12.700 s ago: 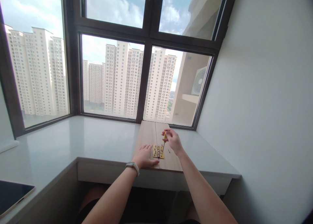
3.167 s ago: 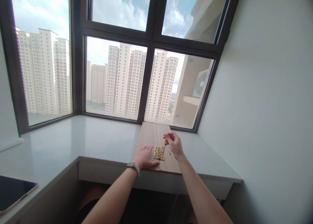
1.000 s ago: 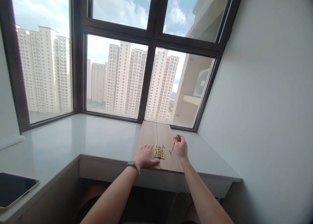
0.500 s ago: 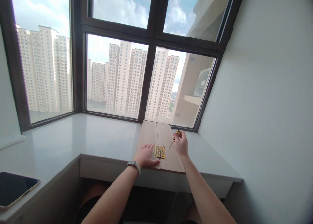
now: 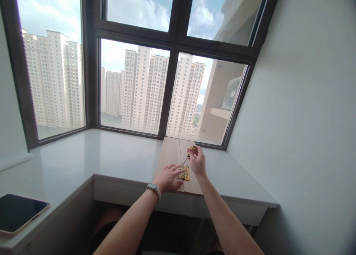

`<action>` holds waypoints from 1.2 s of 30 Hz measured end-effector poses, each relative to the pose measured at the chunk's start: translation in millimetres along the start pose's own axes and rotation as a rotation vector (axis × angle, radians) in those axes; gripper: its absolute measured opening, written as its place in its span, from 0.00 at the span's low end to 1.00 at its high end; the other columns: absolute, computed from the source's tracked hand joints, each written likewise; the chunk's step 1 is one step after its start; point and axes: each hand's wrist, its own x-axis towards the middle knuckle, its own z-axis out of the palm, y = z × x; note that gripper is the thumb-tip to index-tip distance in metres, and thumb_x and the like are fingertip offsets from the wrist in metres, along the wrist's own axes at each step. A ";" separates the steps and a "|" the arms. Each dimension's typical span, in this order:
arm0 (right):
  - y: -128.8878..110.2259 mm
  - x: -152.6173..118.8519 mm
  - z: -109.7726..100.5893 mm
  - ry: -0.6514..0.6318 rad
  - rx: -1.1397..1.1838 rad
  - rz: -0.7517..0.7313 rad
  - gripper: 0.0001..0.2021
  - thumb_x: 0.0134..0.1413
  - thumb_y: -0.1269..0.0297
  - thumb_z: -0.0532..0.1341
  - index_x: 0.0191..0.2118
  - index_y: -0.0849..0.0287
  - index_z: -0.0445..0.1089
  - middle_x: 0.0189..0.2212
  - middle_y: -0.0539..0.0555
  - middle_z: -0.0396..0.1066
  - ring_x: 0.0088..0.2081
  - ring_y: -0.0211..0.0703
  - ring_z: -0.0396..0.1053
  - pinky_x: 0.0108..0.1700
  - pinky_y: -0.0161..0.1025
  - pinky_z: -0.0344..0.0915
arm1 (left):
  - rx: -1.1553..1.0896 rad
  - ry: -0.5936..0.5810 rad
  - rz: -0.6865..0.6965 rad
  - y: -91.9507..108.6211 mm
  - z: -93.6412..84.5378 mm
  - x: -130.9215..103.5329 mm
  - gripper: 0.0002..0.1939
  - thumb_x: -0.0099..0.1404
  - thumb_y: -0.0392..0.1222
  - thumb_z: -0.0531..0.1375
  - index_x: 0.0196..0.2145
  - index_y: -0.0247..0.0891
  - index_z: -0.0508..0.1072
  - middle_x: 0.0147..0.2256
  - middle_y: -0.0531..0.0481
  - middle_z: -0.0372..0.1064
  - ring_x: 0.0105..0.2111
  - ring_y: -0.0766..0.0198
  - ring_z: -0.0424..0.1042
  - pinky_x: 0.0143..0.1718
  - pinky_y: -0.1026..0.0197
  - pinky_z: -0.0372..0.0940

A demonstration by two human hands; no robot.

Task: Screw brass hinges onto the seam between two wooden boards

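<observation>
Grasping the yellow-and-black screwdriver (image 5: 193,149) by its handle in the right hand (image 5: 198,163), and slanting its long axis down and leftward, to the brass-coloured hinge (image 5: 187,176), flat across the seam of the wooden boards (image 5: 171,149), below the right hand and to its left. Reaching over the left part of this hinge with extended fingers of the left hand (image 5: 167,178), nearer than the right one. Not possible to tell about tip contact or anything pinched there.

We seem to be in a high-rise home: beyond the far window (image 5: 136,32) we see tall apartment blocks (image 5: 142,88), with an air conditioner (image 5: 231,93) outside at right, and a tablet (image 5: 22,212) lies near left on the white windowsill (image 5: 119,156).
</observation>
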 end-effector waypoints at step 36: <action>0.7 5.6 -1.2 -0.030 0.065 0.066 0.24 0.60 0.40 0.63 0.47 0.58 0.72 0.38 0.59 0.79 0.39 0.50 0.77 0.32 0.41 0.76 | -0.028 -0.054 -0.010 0.5 -1.2 1.1 0.36 0.74 0.53 0.55 0.75 0.51 0.48 0.73 0.51 0.49 0.71 0.52 0.50 0.68 0.44 0.53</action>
